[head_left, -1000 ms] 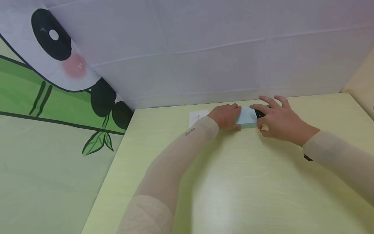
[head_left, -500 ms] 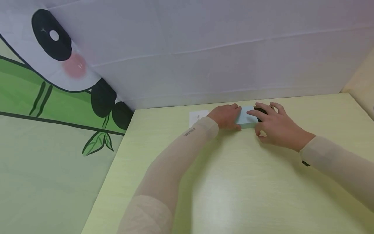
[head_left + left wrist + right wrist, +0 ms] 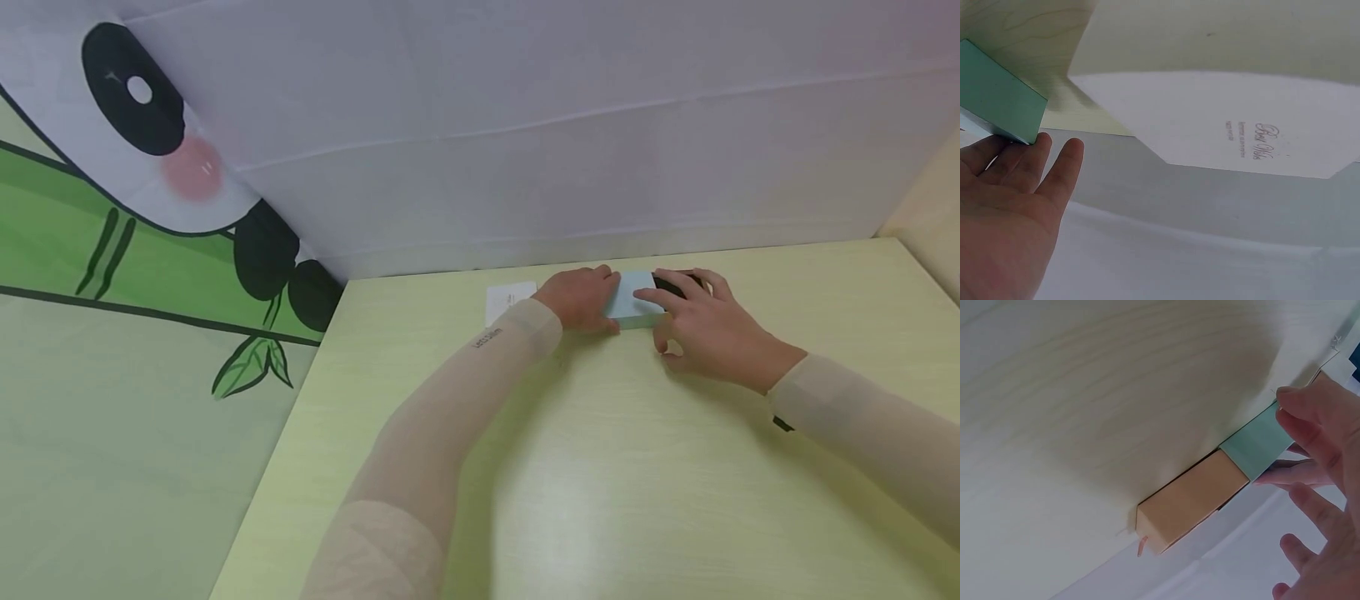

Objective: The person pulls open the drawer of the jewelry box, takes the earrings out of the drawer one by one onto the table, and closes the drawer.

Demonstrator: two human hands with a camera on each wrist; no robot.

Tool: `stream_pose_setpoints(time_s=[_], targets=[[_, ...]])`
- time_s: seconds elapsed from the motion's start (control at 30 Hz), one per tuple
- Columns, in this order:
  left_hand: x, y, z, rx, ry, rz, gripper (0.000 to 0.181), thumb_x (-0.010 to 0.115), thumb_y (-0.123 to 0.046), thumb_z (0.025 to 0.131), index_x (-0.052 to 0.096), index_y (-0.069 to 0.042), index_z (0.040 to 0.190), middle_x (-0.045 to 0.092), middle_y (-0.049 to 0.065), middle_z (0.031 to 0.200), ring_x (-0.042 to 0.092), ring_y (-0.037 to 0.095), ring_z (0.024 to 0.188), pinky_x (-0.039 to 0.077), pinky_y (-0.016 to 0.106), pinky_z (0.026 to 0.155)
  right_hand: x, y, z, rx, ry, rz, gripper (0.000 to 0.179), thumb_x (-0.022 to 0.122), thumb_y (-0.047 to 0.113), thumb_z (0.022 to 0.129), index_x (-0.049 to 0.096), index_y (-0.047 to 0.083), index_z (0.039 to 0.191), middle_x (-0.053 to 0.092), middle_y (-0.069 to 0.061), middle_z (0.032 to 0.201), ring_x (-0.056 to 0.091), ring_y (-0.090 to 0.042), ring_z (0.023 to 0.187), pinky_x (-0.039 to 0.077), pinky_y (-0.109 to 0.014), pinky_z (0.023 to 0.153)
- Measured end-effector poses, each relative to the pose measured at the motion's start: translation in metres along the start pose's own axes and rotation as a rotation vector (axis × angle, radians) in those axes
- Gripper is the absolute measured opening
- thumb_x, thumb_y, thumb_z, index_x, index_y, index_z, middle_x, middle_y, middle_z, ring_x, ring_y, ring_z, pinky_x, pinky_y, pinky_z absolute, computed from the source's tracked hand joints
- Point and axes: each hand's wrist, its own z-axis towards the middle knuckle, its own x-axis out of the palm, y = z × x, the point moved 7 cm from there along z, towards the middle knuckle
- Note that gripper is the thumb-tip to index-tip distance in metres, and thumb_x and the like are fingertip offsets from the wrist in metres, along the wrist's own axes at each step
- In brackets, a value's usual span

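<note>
A pale blue-green sliding gift box (image 3: 632, 302) lies near the table's back edge. My left hand (image 3: 577, 297) grips its left end, thumb along the front and fingers behind. In the left wrist view fingertips touch the green box end (image 3: 1000, 87). An orange-brown inner drawer (image 3: 1194, 497) with a short ribbon sticks out of the green sleeve (image 3: 1257, 444); its black inside (image 3: 667, 285) shows in the head view. My right hand (image 3: 712, 329) is over the drawer end, thumb and index tips together before the box, other fingers reaching over the top. I cannot tell whether they pinch anything.
A white card (image 3: 510, 297) with script lettering lies left of the box, partly behind my left wrist. White cloth (image 3: 525, 150) hangs behind the table's back edge. A printed cartoon cloth (image 3: 150, 267) covers the left side. The pale wood table (image 3: 600, 467) stretches toward me.
My right hand has come slightly left and down, its raised fingers lowering over the box top. A small white mark on the black part is now covered. The left hand stays put.
</note>
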Motion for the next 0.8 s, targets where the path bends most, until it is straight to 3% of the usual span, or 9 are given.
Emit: stream_pose_setpoints(time_s=[0.47, 0.8], targets=[[0.000, 0.001, 0.003, -0.011, 0.001, -0.004, 0.098, 0.070, -0.070, 0.112, 0.036, -0.013, 0.184, 0.057, 0.002, 0.176, 0.066, 0.017, 0.152, 0.058, 0.035, 0.129, 0.010, -0.009, -0.001, 0.006, -0.023, 0.000, 0.032, 0.094, 0.011, 0.088, 0.079, 0.036, 0.074, 0.067, -0.013, 0.170, 0.039, -0.052, 0.172, 0.030, -0.085, 0.132], [-0.006, 0.000, 0.000, -0.029, -0.005, -0.015, 0.093, 0.071, -0.068, 0.113, 0.039, -0.014, 0.182, 0.058, 0.002, 0.177, 0.066, 0.017, 0.153, 0.057, 0.035, 0.131, 0.013, -0.015, -0.001, 0.027, 0.025, 0.017, 0.032, 0.095, 0.014, 0.091, 0.079, 0.037, 0.077, 0.064, -0.015, 0.172, 0.034, -0.055, 0.175, 0.027, -0.087, 0.132]])
